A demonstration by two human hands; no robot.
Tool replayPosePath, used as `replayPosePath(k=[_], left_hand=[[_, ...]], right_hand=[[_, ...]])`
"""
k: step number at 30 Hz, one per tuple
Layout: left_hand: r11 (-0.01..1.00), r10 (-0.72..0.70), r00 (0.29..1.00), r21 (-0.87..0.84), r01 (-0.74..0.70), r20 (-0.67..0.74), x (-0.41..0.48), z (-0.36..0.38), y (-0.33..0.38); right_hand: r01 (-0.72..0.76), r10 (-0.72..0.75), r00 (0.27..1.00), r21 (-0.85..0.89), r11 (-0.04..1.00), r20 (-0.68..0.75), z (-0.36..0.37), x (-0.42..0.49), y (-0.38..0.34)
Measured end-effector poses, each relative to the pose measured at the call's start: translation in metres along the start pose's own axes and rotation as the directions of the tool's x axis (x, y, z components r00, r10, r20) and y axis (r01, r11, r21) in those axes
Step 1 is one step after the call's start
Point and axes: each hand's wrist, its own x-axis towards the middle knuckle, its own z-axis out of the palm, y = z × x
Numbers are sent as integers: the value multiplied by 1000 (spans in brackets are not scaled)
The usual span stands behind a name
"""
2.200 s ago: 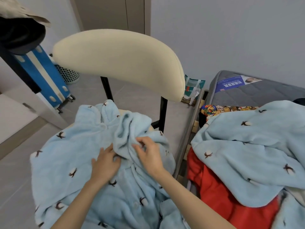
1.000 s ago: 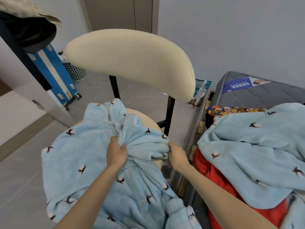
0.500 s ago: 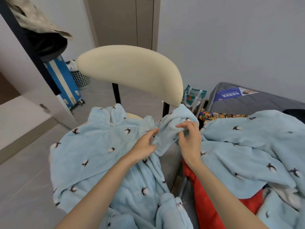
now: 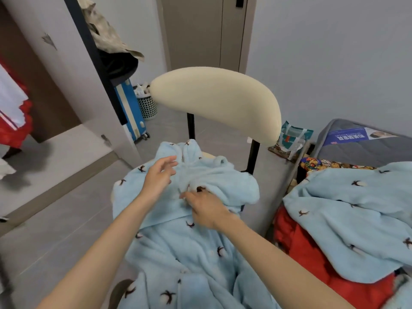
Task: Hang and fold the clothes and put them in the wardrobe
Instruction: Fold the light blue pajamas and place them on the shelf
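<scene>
Head view only, places given off the chair (image 4: 218, 101).

- Light blue fleece top (image 4: 200, 246) lies spread over the chair seat, collar end toward the backrest. Its lower part runs off the bottom edge of the frame. The seat is almost fully covered, with only a sliver showing near the collar.
- Left hand (image 4: 159, 175) is over the collar side of the top, fingers spread and loose, gripping nothing. Can't tell whether the palm touches the cloth.
- Right hand (image 4: 206, 207) is mid-seat, with its fingertips at a bunched fold. They are motion-blurred and partly under the fabric, so I can't tell pinch from press.
- Right of the chair, a second blue fleece piece (image 4: 347, 210) lies over a red garment (image 4: 312, 253) on the bed. Both are cut off at the right edge.
- Behind the chair to the left is a blue suitcase (image 4: 130, 112), half hidden by a dark post, with a mesh basket (image 4: 147, 107) beside it.
- Below the backrest's right end is a green-and-white bag (image 4: 292, 139). Its print is unreadable.
</scene>
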Motion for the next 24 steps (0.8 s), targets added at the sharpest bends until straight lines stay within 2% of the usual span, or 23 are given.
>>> replayPosePath(k=[1, 3, 6, 9, 11, 13, 14, 15, 16, 17, 18, 19, 20, 21, 24], left_hand=[[999, -41, 999, 10, 41, -17, 0, -11, -5], [992, -123, 991, 23, 124, -46, 1, -27, -16], [983, -173, 984, 49, 175, -43, 2, -32, -28], [983, -171, 985, 65, 170, 19, 0, -16, -32], [984, -165, 984, 75, 160, 71, -2, -1, -33], [986, -158, 982, 76, 150, 106, -5, 11, -34], [987, -153, 981, 70, 146, 118, -7, 16, -34], [988, -149, 981, 65, 141, 127, -8, 18, -34], [988, -145, 980, 65, 137, 134, -9, 19, -34], [989, -141, 980, 66, 132, 140, -10, 19, -33], [990, -136, 980, 67, 128, 144, -11, 17, -33], [990, -132, 980, 67, 124, 147, -12, 15, -32], [991, -130, 981, 64, 121, 145, -13, 12, -30], [991, -129, 982, 60, 121, 139, -14, 7, -29], [991, -134, 986, 40, 130, 103, -15, -7, -26]], right_hand=[[-95, 76, 991, 185, 978, 107, 9, 5, -7], [-190, 132, 977, 402, 896, 166, 21, 7, -14], [-146, 138, 989, 421, 895, 49, 25, -3, -8], [-129, 193, 966, 327, 936, -172, 14, -17, 3], [-193, 307, 872, 309, 931, -382, 3, -31, 14], [-306, 457, 694, 346, 887, -557, -4, -44, 32], [-406, 554, 605, 377, 832, -572, -5, -50, 42], [-525, 695, 518, 457, 718, -498, -5, -54, 53], [-595, 858, 417, 624, 507, -300, -6, -56, 61], [-557, 940, 339, 801, 218, -20, -7, -58, 66], [-429, 903, 351, 900, -80, 248, -7, -58, 68], [-298, 805, 419, 901, -315, 420, -7, -59, 70], [-207, 733, 474, 871, -445, 487, -8, -59, 72], [-129, 713, 501, 857, -499, 491, -9, -58, 73], [47, 744, 517, 854, -518, 423, -17, -50, 68]])
